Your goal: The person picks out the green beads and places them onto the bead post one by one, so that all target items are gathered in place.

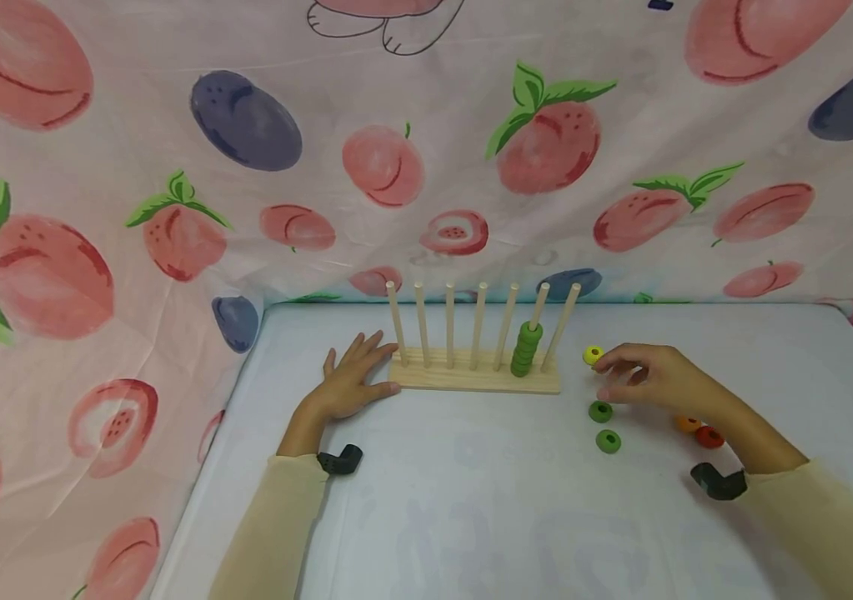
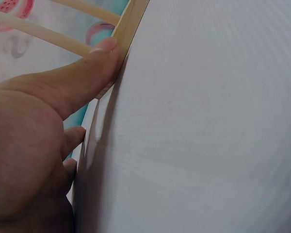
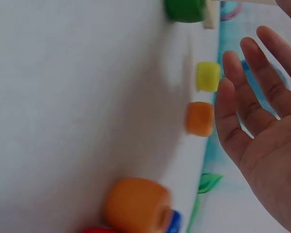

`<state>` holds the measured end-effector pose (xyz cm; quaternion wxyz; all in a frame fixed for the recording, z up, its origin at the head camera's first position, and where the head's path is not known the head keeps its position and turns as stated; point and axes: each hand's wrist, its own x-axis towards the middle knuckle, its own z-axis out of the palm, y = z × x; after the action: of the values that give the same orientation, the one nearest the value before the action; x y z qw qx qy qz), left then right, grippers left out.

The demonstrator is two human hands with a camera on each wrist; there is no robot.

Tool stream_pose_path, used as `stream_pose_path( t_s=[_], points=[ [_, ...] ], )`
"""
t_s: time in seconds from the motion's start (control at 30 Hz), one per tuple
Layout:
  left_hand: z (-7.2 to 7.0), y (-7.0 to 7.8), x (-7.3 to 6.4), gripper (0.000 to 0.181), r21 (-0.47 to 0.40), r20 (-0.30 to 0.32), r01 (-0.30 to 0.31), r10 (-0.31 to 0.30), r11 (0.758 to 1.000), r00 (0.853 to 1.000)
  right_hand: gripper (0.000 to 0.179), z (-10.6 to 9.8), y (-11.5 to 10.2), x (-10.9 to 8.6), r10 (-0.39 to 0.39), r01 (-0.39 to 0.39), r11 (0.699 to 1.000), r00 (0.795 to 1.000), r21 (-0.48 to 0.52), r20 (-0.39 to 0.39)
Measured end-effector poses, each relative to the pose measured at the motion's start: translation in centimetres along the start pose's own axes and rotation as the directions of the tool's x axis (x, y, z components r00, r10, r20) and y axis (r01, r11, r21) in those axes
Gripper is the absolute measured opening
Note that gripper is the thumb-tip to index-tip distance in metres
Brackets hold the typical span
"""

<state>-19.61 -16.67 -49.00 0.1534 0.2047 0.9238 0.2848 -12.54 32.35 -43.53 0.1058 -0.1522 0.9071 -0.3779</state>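
Note:
A wooden rack (image 1: 471,380) has several upright pegs in a row. Several green beads (image 1: 527,350) are stacked on its second peg from the right. My left hand (image 1: 351,383) lies with fingers spread at the rack's left end. In the left wrist view its thumb (image 2: 94,63) presses on the rack's edge. To the right of the rack, my right hand (image 1: 654,379) hovers above the table, fingers loosely bent and nothing seen between them. Under and near it lie a yellow bead (image 1: 593,356) and two loose green beads (image 1: 600,412) (image 1: 609,442).
An orange bead (image 1: 688,424) and a red bead (image 1: 709,437) lie beside the right forearm. The right wrist view also shows another orange bead (image 3: 200,119) and part of a blue bead (image 3: 174,222). A fruit-patterned cloth (image 1: 396,100) hangs behind the white table (image 1: 471,500).

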Motion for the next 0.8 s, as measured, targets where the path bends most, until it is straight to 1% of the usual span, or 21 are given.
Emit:
stream_pose_path(
  t_s=[0.1,0.27,0.43,0.8],
  points=[
    [0.0,-0.1,0.0,0.075,-0.002,0.002,0.001,-0.001,1.000,1.000,0.039,0.6,0.9,-0.2,0.012,-0.012,1.000,1.000,0.000,0.011],
    [0.0,-0.2,0.1,0.075,0.008,0.005,0.001,-0.001,1.000,1.000,0.036,1.5,2.3,-0.4,0.013,-0.013,0.999,1.000,-0.037,-0.004],
    [0.0,0.1,0.1,0.074,0.003,0.004,-0.002,0.002,1.000,1.000,0.033,2.0,3.3,-0.5,0.025,-0.026,0.998,1.000,-0.059,-0.014],
    [-0.1,0.2,0.0,0.073,0.005,0.000,0.004,-0.004,1.000,1.000,0.031,2.5,4.1,-0.8,-0.010,0.011,0.997,1.000,-0.074,0.011]
  ],
)
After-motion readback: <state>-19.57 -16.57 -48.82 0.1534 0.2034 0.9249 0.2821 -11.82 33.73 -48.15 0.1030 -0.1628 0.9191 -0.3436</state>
